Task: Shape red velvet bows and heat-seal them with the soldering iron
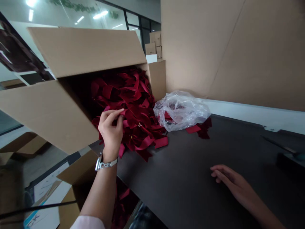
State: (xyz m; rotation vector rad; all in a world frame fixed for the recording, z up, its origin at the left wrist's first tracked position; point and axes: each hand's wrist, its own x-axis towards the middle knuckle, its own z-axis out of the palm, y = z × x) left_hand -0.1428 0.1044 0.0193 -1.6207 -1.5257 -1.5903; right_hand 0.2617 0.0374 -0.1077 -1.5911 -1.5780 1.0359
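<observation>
A heap of dark red satin ribbon bows (133, 105) spills out of a large open cardboard box (52, 108) lying on its side on a dark tabletop (171, 178). My left hand (111, 128), with a silver wristwatch (106, 163), is at the front of the heap, its fingertips pinching a strip of ribbon. My right hand (228, 179) rests on the tabletop well to the right, fingers loosely curled and touching nothing else. A crumpled clear plastic bag (181, 111) with some red ribbon inside lies next to the heap.
Below the table's left edge, an open carton (78, 181) holds more red ribbon (122, 203). A tall cardboard sheet (233, 47) stands behind the table. A dark object (289, 162) sits at the right edge. Stacked cartons (153, 44) stand in the background.
</observation>
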